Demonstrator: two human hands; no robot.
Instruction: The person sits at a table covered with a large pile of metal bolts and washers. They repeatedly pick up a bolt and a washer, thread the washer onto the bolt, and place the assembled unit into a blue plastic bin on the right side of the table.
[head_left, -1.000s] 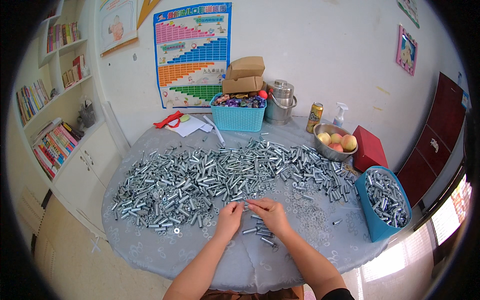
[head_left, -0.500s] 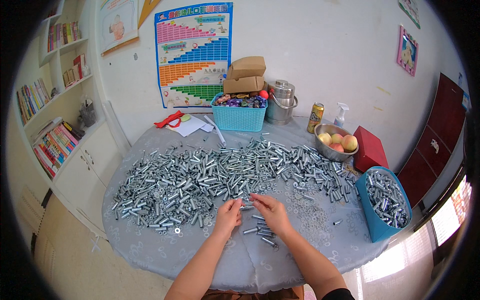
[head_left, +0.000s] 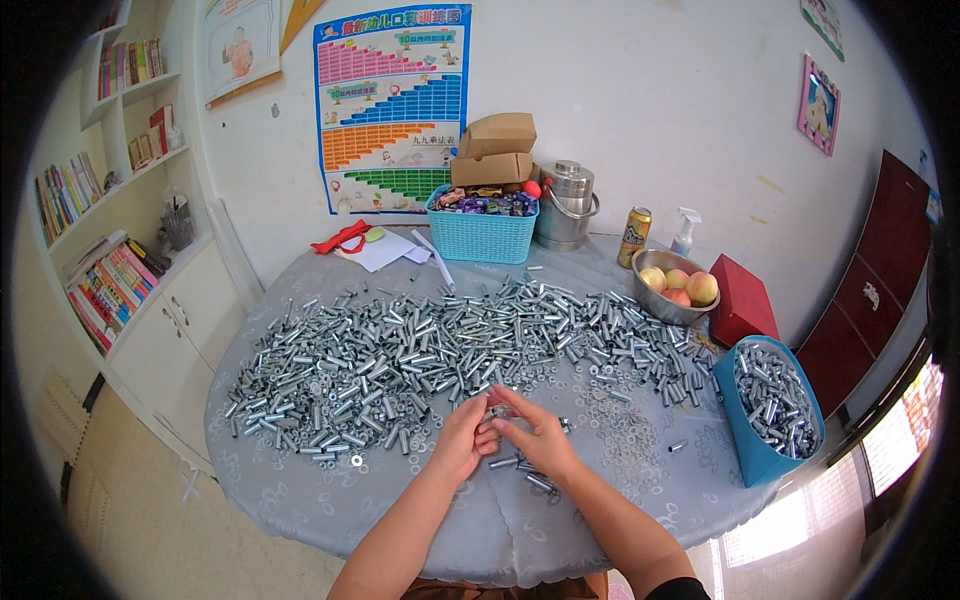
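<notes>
Over the near middle of the table my two hands meet. My left hand (head_left: 464, 442) has its fingers curled around a small silver metal part (head_left: 496, 411), mostly hidden by the fingers. My right hand (head_left: 536, 436) pinches at the same part from the other side, thumb and fingertips close to the left hand's. Whether it is a bolt, a sleeve or several pieces I cannot make out. Just beyond the hands spreads a wide heap of silver metal sleeves (head_left: 400, 345) mixed with washers. A few bolt-like metal pieces (head_left: 541, 483) lie beneath my right wrist.
Loose washers (head_left: 625, 430) are scattered right of my hands, and a single sleeve (head_left: 678, 446) lies apart. A blue bin (head_left: 738, 425) full of metal sleeves stands at the right edge. Behind are a fruit bowl (head_left: 672, 309), red box (head_left: 742, 300), drink can (head_left: 634, 238) and turquoise basket (head_left: 480, 238).
My hands have drawn closer together, the right one shifting left until its fingers overlap the left hand's. The metal part between them is now more covered. The view has shifted slightly.
</notes>
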